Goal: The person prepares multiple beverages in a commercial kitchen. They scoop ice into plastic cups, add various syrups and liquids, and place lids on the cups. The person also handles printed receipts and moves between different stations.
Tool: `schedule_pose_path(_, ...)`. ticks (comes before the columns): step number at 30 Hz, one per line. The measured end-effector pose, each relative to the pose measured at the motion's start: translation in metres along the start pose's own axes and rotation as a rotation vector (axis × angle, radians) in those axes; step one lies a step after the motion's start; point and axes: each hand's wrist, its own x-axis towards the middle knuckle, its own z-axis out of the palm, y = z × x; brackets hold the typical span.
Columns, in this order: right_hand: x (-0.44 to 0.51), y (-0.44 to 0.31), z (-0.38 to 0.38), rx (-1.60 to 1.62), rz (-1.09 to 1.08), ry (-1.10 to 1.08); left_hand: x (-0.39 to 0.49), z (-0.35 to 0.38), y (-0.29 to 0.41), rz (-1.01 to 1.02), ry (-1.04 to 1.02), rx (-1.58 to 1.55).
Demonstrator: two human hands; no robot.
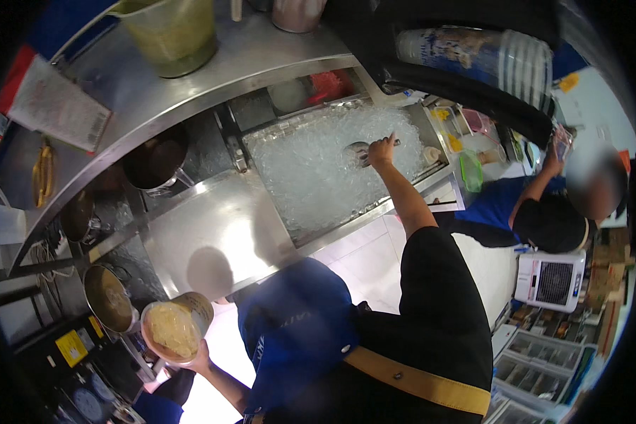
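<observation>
My left hand [201, 359] holds a large cup [204, 310] tilted so that its mouth faces up toward me. Inside lies a pale yellow, lumpy filling [170, 329], which I cannot name more exactly. Out to the right, my right hand [382, 152] grips a metal scoop [357, 150] by its handle, over crushed or cubed ice [307, 164]. The ice fills a steel bin set into the counter. Beyond the cup stands a metal pot [108, 297] with brownish liquid.
A steel lid [212, 222] adjoins the ice bin. Measuring jug [167, 40] with green liquid sits on the raised shelf. Stacked plastic cups [471, 58] hang over the right end. A co-worker [540, 212] stands at right, holding something clear. An air cooler [551, 281] is on the floor.
</observation>
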Motion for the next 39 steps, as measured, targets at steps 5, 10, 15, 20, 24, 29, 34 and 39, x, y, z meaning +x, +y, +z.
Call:
schedule_pose_path(5, 0.024, 0.017, 0.037, 0.360, -0.203, 0.147, -0.026, 0.066, 0.045, -0.043, -0.013, 0.007)
schedule_pose_path(10, 0.025, 0.022, 0.067, 0.736, -0.255, 0.155, -0.025, 0.144, 0.061, -0.092, -0.224, -0.196)
schedule_pose_path(15, 0.009, 0.038, 0.002, 0.857, -0.402, 0.411, -0.020, 0.236, 0.065, -0.068, -0.320, -0.326)
schedule_pose_path(20, -0.020, 0.095, -0.127, 0.861, -0.479, 0.286, -0.027, 0.323, 0.055, -0.136, -0.356, -0.563)
schedule_pose_path(24, -0.064, 0.111, -0.211, 0.740, -0.579, 0.702, -0.025, 0.362, 0.060, -0.118, -0.356, -0.501)
schedule_pose_path(29, -0.087, 0.098, -0.255, 0.378, -0.556, 1.019, -0.019, 0.397, 0.052, -0.131, -0.416, -0.498)
schedule_pose_path(34, -0.081, 0.119, -0.218, 0.521, -0.466, 0.982, -0.008, 0.398, 0.068, -0.146, -0.490, -0.421)
schedule_pose_path(39, -0.070, 0.137, -0.162, 0.527, -0.285, 0.332, -0.010, 0.402, 0.063, -0.107, -0.426, -0.391)
